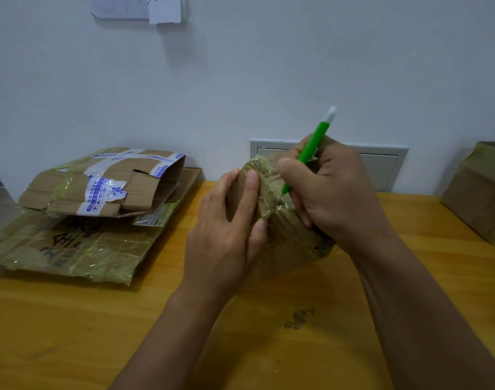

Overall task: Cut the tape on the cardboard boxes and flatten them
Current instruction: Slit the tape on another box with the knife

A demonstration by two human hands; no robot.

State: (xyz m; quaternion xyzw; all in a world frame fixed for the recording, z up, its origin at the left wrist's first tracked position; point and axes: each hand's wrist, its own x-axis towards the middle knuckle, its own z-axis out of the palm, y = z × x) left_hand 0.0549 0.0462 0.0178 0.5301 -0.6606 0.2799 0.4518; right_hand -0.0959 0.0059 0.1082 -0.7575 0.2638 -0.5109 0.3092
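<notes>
Two hands work one small taped box (285,235), which sits mid-table on the wooden table (72,333), tipped so its taped end faces up and toward the person. The left hand (226,229) wraps the box's left side, fingers curled over the top edge and clamped on it. The right hand (333,190) pinches a green cutter (311,149) like a pen, its tip touching the tape just right of the left fingertips (uncomfortably near them, I judge). The cutter's long axis slants from far right down to near left, so any stroke likely runs toward the left hand. Flattened boxes (86,220) lie stacked at left; another taped box (480,192) waits at far right.
</notes>
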